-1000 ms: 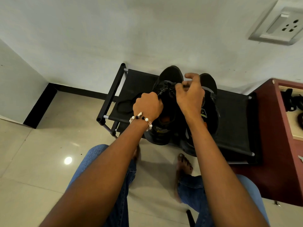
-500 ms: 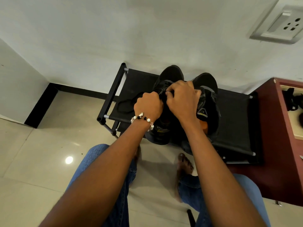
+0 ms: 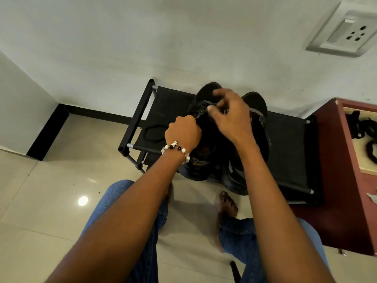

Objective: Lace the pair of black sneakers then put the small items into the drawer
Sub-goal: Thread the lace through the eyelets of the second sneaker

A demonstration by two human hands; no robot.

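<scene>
Two black sneakers stand side by side on a black shoe rack (image 3: 285,139), toes toward the wall. Over the left sneaker (image 3: 206,92) both hands work at the lace area. My left hand (image 3: 182,131), with a bead bracelet at the wrist, is curled at the shoe's left side, gripping its upper or lace. My right hand (image 3: 230,117) pinches the black lace over the tongue, fingers blurred. The right sneaker (image 3: 257,103) is partly hidden behind my right hand and forearm. A loop of black lace (image 3: 155,132) lies on the rack to the left.
A dark red cabinet (image 3: 330,160) stands at the right, its open drawer (image 3: 359,160) holding dark small items. A white wall with a socket (image 3: 344,33) rises behind the rack. My jeans-clad knees and bare feet are on the tiled floor below.
My right hand has lifted from the shoe's tongue and moved up toward the toe, pulling at the lace. My left hand stays in place on the shoe's left side.
</scene>
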